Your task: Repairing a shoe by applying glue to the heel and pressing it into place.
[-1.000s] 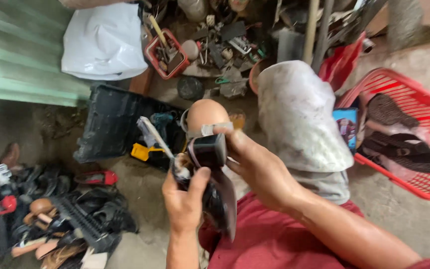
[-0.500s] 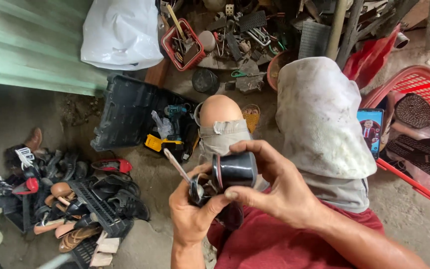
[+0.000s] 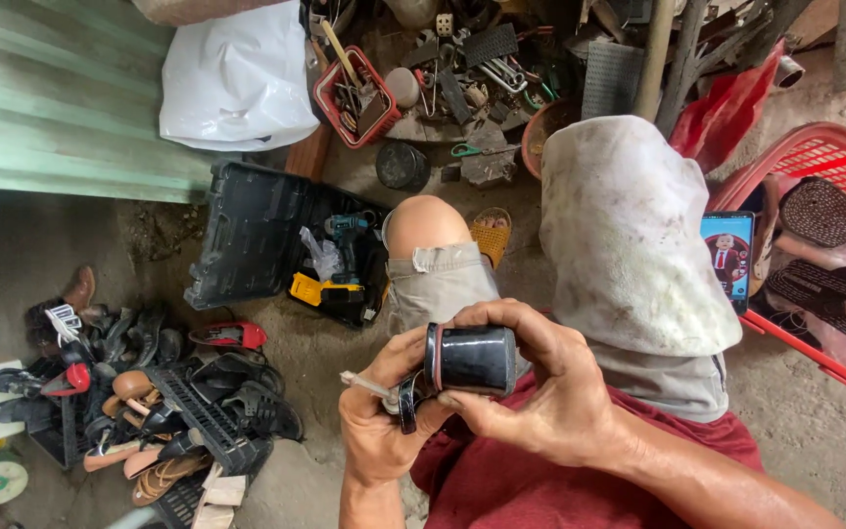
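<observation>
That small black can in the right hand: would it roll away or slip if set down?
The black can looks round and glossy, so it could well roll if laid on its side. Its shiny wall may be a bit slippery; the right hand wraps fingers round it. It seems rigid, probably metal or hard plastic, so unlikely to dent easily.

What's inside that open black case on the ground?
The open black case holds a teal and black power drill, a crumpled clear plastic bag and a yellow and black part. Anything beneath these, or behind the person's knee, is hidden.
</observation>
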